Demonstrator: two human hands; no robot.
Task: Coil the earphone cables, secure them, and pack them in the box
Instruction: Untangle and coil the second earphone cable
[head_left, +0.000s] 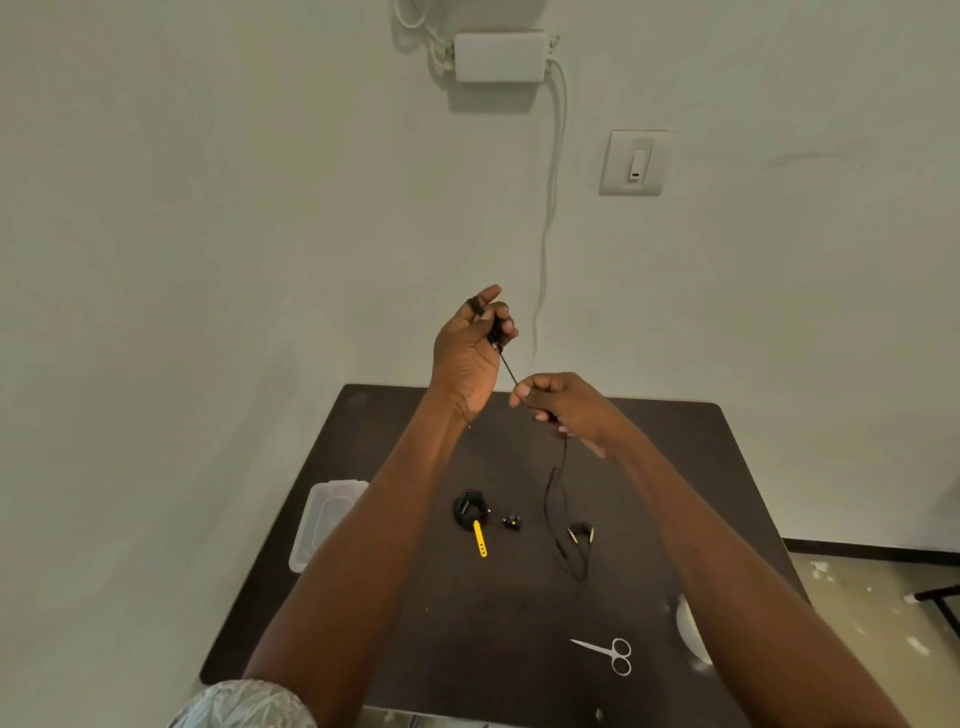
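My left hand (470, 348) is raised above the table's far edge, with black earphone cable (509, 370) wound around its fingers and gripped there. My right hand (563, 408) pinches the same cable lower down, a short taut stretch running between the hands. Below my right hand the cable hangs in a loose loop (558, 525) down to the dark table (675, 493), ending at a pair of earbuds (582, 532). A second earphone set (470, 509), coiled into a black bundle with a yellow strap (480, 540), lies in the table's middle. The clear plastic box (324, 519) sits at the left edge.
Small silver scissors (610, 653) lie near the front right of the table. A white object (693, 629) pokes over the right edge. A wall with a switch (635, 162) and a white cord (550, 208) stands right behind the table.
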